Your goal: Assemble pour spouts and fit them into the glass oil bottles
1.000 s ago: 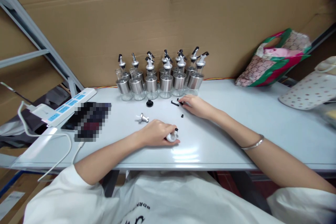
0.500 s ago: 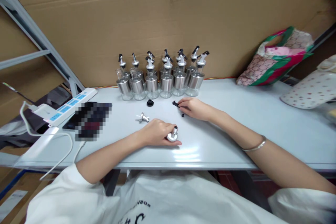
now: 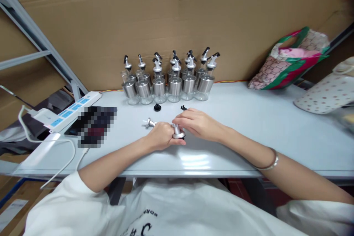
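Observation:
My left hand (image 3: 162, 135) is closed around a silver bottle pourer (image 3: 178, 134), whose round base faces toward me with a dark edge below. Over the pourer's spout my right hand (image 3: 197, 123) is bent, fingertips drawn together at the spout's upper end; what they pinch is hidden. Just beyond the right knuckles lies a black lever (image 3: 183, 107), partly covered by the hand. A second silver pourer (image 3: 149, 122) rests on its side behind my left hand. Farther back sits a round black stopper (image 3: 157, 107).
Two rows of glass bottles with steel sleeves (image 3: 174, 89) stand at the back, most topped with pourers. To the left are a white power strip (image 3: 74, 110) and a blurred dark device (image 3: 96, 127). A patterned bag (image 3: 276, 66) and a dotted white container (image 3: 320, 96) occupy the right.
My right hand has left the black lever and moved left onto the pourer's spout. The pourer has turned in my left hand. The small black piece by the right hand no longer shows.

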A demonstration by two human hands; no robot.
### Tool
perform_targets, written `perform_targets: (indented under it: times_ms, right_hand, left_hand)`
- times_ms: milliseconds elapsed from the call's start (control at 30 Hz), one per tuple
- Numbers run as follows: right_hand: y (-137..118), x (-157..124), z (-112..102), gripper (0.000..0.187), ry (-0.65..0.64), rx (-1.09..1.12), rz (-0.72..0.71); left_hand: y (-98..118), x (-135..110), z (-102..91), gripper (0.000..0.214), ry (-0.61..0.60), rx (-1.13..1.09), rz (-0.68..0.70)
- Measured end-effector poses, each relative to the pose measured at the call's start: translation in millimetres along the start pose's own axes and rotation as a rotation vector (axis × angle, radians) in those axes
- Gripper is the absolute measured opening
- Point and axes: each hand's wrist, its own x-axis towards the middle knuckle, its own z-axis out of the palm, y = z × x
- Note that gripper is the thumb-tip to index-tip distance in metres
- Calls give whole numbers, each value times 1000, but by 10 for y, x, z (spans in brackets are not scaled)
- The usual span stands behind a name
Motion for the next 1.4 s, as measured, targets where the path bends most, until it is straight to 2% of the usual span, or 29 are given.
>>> perform_targets:
  times_ms: [100,200,300,433,667,867,1000,1167,1300,1400]
  right_hand:
    - [8,-1,19,26,-16,103,88]
    - [36,-9,9,26,-20,122,135]
    - [41,-14,-13,25,11,8,57]
    - [15,-6,-55,23,38,-185,-82]
    - [34,-3,-94,26,-29,-228,-118]
    - [40,-4,-84,33,-103,-146,-60]
    - [-5,9,-66,38,-87,-133,-30]
    - [-42,21,-47,44,-42,-87,36]
    - [-29,25,-54,48,-82,-42,159]
    - [-19,28,-78,51,-111,-25,230]
  left_hand:
    - [9,-4,-17,84,4,-25,-23]
    - [41,-9,-63,66,16,-105,-76]
    - [78,-12,-113,48,28,-195,-113]
    - [106,-8,-140,48,46,-237,-134]
    - [70,-11,-107,38,-29,-164,-86]
    - [41,-2,-86,36,-81,-120,-78]
    - [49,15,-65,35,-88,-78,-77]
    - [83,22,-83,34,-69,-101,-120]
    - [116,23,-117,34,-44,-177,-115]
    - [136,29,-110,37,19,-178,-119]
